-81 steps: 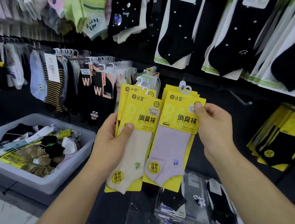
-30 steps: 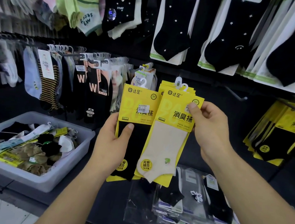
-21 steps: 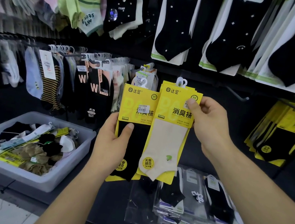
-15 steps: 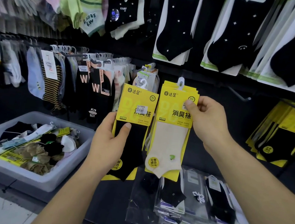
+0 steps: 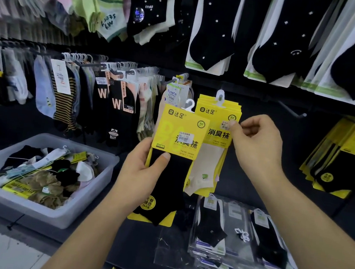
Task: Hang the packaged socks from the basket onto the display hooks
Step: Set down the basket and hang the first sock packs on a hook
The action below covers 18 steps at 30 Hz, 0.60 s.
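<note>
Grey plastic basket (image 5: 35,209) sits low at left, holding loose sock packs. Yellow-carded cream sock packs (image 5: 216,137) hang stacked at centre of the display. Just in front, a black sock pack (image 5: 172,176) stands upright, gripped by the left hand (image 5: 137,178), thumb across the sock. Fingers curled, the right hand (image 5: 258,144) touches the stack's upper right corner; whether it pinches cannot be told. A white hanger tab (image 5: 219,97) tops the stack.

A shop's sock aisle: a dark display wall (image 5: 266,96) holds rows of carded socks (image 5: 210,38) on hooks (image 5: 291,109), yellow sock packs (image 5: 217,113) carry price stickers (image 5: 185,135), and a grey basket (image 5: 88,199) of loose stock sits on the ledge (image 5: 136,241) below.
</note>
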Each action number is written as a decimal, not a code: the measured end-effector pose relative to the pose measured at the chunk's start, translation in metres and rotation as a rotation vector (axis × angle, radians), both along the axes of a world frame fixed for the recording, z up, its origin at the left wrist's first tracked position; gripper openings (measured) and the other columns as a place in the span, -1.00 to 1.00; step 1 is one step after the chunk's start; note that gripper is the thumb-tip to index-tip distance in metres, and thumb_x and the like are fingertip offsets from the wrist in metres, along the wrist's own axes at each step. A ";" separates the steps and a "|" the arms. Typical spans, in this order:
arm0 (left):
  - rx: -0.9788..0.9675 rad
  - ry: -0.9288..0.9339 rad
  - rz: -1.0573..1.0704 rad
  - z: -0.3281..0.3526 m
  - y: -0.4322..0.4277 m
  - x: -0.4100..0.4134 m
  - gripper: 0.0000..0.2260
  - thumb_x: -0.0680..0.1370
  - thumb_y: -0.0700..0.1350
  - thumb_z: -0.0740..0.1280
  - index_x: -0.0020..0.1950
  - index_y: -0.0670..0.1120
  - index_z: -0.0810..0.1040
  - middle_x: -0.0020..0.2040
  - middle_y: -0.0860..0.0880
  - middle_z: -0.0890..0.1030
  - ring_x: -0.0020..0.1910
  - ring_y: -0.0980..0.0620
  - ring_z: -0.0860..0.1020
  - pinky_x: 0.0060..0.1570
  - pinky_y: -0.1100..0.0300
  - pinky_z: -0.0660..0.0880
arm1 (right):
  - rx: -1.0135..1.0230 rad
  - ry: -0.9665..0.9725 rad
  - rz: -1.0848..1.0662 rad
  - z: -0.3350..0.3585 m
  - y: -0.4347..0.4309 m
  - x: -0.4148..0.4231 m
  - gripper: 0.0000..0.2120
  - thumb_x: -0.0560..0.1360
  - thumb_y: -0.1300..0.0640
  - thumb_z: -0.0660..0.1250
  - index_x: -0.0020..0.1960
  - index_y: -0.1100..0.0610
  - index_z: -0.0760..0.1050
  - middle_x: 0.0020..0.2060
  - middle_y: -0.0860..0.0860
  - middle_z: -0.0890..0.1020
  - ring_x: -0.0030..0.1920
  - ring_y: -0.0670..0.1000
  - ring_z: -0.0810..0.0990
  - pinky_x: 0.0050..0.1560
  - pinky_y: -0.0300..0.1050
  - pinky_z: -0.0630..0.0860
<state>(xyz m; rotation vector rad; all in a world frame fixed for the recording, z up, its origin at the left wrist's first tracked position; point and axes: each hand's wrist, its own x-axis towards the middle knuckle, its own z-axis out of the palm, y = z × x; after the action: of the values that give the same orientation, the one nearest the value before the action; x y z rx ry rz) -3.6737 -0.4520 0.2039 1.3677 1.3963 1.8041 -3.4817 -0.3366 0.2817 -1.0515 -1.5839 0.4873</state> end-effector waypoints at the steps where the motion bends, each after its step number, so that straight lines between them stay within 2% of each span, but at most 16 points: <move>1: -0.005 0.004 -0.018 0.000 0.001 0.003 -0.78 0.63 -0.04 0.35 0.14 0.28 0.65 0.14 0.13 0.75 0.18 0.13 0.69 0.18 0.07 0.58 | 0.028 0.006 0.026 0.002 -0.002 0.000 -0.85 0.50 -0.03 0.44 -0.13 -0.03 0.49 -0.27 -0.11 0.58 -0.28 -0.26 0.52 -0.32 -0.43 0.43; 3: -0.010 0.011 -0.057 0.000 0.002 0.007 -0.76 0.59 -0.01 0.35 0.11 0.34 0.66 0.15 0.15 0.75 0.19 0.14 0.69 0.17 0.11 0.57 | 0.065 0.016 0.099 0.009 -0.007 -0.001 -0.91 0.53 0.04 0.41 -0.14 -0.04 0.55 -0.26 -0.12 0.61 -0.26 -0.25 0.55 -0.27 -0.41 0.47; 6: -0.003 0.009 -0.115 -0.001 0.007 0.014 -0.79 0.56 0.04 0.39 0.13 0.33 0.67 0.17 0.11 0.75 0.21 0.09 0.70 0.23 0.02 0.58 | 0.067 -0.021 0.212 0.022 -0.012 -0.006 -0.93 0.54 0.08 0.40 -0.11 -0.05 0.62 -0.20 -0.09 0.66 -0.17 -0.13 0.62 -0.17 -0.30 0.55; 9: 0.027 -0.010 -0.144 0.000 0.014 0.021 -0.77 0.51 0.12 0.40 0.14 0.33 0.67 0.18 0.09 0.75 0.22 0.06 0.70 0.25 -0.02 0.59 | 0.050 -0.071 0.254 0.030 -0.010 -0.007 -0.89 0.54 0.07 0.41 -0.15 -0.08 0.64 -0.20 -0.11 0.67 -0.16 -0.13 0.62 -0.19 -0.32 0.53; 12: 0.038 -0.004 -0.160 0.004 0.020 0.025 -0.78 0.53 0.08 0.41 0.13 0.36 0.67 0.17 0.13 0.75 0.20 0.10 0.71 0.15 0.17 0.61 | 0.012 -0.119 0.264 0.037 -0.005 -0.005 -0.89 0.53 0.02 0.42 -0.17 -0.07 0.65 -0.23 -0.11 0.67 -0.23 -0.21 0.58 -0.22 -0.33 0.50; 14: 0.037 -0.005 -0.182 0.008 0.023 0.027 -0.75 0.57 -0.02 0.40 0.11 0.36 0.68 0.15 0.16 0.75 0.17 0.15 0.71 0.09 0.28 0.61 | -0.014 -0.143 0.277 0.040 -0.003 -0.003 -0.89 0.53 -0.01 0.43 -0.16 -0.05 0.65 -0.22 -0.08 0.67 -0.26 -0.22 0.56 -0.24 -0.31 0.51; 16: 0.023 -0.025 -0.182 0.012 0.027 0.029 -0.74 0.59 -0.07 0.38 0.10 0.32 0.69 0.13 0.15 0.76 0.15 0.15 0.71 0.06 0.32 0.60 | -0.023 -0.160 0.272 0.044 0.000 -0.003 -0.87 0.54 -0.01 0.42 -0.16 -0.02 0.64 -0.22 -0.04 0.67 -0.25 -0.16 0.56 -0.21 -0.21 0.52; 18: 0.005 -0.062 -0.148 0.013 0.032 0.033 -0.82 0.59 -0.05 0.40 0.13 0.20 0.67 0.09 0.09 0.77 0.11 0.10 0.74 0.02 0.26 0.63 | -0.018 -0.158 0.238 0.049 0.004 -0.004 -0.85 0.55 0.00 0.41 -0.18 -0.01 0.62 -0.28 -0.08 0.62 -0.28 -0.15 0.53 -0.25 -0.19 0.47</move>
<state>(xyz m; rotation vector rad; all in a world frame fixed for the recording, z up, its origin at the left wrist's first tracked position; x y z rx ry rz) -3.6407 -0.4201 0.2173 1.3683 1.2267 1.7393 -3.4857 -0.3328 0.3305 -0.9376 -1.8603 0.5914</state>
